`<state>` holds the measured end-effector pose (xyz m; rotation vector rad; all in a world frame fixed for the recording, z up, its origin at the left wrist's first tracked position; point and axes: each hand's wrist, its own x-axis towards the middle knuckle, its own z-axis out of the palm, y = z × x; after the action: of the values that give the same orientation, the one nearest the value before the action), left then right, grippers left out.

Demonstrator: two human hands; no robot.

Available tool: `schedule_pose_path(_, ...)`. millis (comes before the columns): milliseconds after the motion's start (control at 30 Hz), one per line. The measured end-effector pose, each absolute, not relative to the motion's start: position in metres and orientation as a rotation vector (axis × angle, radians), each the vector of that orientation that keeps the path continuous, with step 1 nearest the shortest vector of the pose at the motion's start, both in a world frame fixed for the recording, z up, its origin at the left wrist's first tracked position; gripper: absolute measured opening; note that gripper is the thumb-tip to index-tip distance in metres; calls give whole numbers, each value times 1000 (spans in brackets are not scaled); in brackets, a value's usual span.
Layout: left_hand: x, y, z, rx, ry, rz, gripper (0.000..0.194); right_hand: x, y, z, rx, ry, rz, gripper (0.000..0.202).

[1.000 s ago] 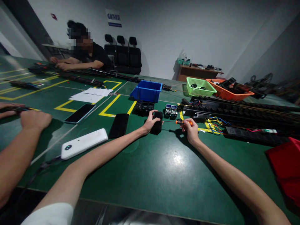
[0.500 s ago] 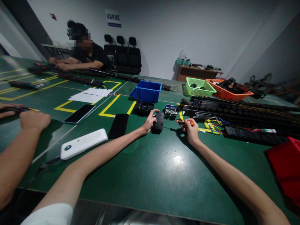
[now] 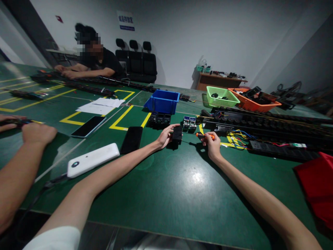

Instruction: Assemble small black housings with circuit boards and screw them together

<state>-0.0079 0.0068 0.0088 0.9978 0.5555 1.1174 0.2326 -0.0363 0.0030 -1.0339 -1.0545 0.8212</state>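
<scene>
Near the middle of the green table, my left hand (image 3: 164,136) is closed on a small black box-shaped part (image 3: 177,134), with the thumb and fingers at its left side. My right hand (image 3: 213,145) grips a screwdriver (image 3: 201,135) by its orange and black handle. Its thin shaft points left toward the black part; whether the tip touches it I cannot tell. Just behind the part stand several small metallic modules with bluish tops (image 3: 189,123). Several similar black modules (image 3: 159,119) sit in a row behind my left hand.
A blue bin (image 3: 163,100) stands behind the modules. Long black assemblies with loose wires (image 3: 260,126) lie to the right, near a red bin (image 3: 316,187). A black phone (image 3: 131,140) and a white power bank (image 3: 93,160) lie left. Another person's hand (image 3: 39,133) works at far left.
My left hand has turned the black part slightly and shifted its fingers from the top to its side. My right hand with the screwdriver has stayed almost still.
</scene>
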Motion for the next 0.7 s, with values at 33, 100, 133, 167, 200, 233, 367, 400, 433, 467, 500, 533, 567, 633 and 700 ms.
schedule_pose_path(33,-9,9,7,1000,510,1087,49,232,-36,3,-1036,-1055,822,26)
schedule_pose_path(100,-12,12,4,992,449,1049,57,232,-37,4,-1042,-1053,819,27)
schedule_pose_path(133,-13,14,3,992,443,1038,62,231,-37,5,-1045,-1052,818,27)
schedule_pose_path(167,-13,15,1,994,446,1027,67,231,-37,5,-1047,-1052,817,27)
schedule_pose_path(200,-14,15,0,996,452,1018,69,231,-37,5,-1049,-1050,816,27)
schedule_pose_path(233,-14,16,0,997,457,1008,71,231,-37,5,-1050,-1047,814,27)
schedule_pose_path(367,-14,13,1,986,416,972,76,232,-36,4,-1043,-1036,808,27)
schedule_pose_path(400,-14,11,2,986,400,967,77,233,-36,4,-1041,-1033,809,26)
schedule_pose_path(433,-14,10,3,987,387,964,78,233,-36,3,-1039,-1030,812,26)
schedule_pose_path(467,-14,9,4,988,379,959,78,233,-36,3,-1038,-1025,815,26)
schedule_pose_path(500,-14,8,5,991,378,953,77,234,-36,3,-1039,-1019,817,26)
schedule_pose_path(533,-14,7,6,994,381,945,77,234,-36,3,-1042,-1015,818,26)
schedule_pose_path(567,-13,7,6,999,386,940,77,234,-36,3,-1044,-1013,818,26)
schedule_pose_path(633,-12,6,6,1009,397,940,74,234,-36,4,-1045,-1014,815,26)
schedule_pose_path(700,-11,7,5,1010,400,952,66,233,-36,4,-1042,-1018,813,26)
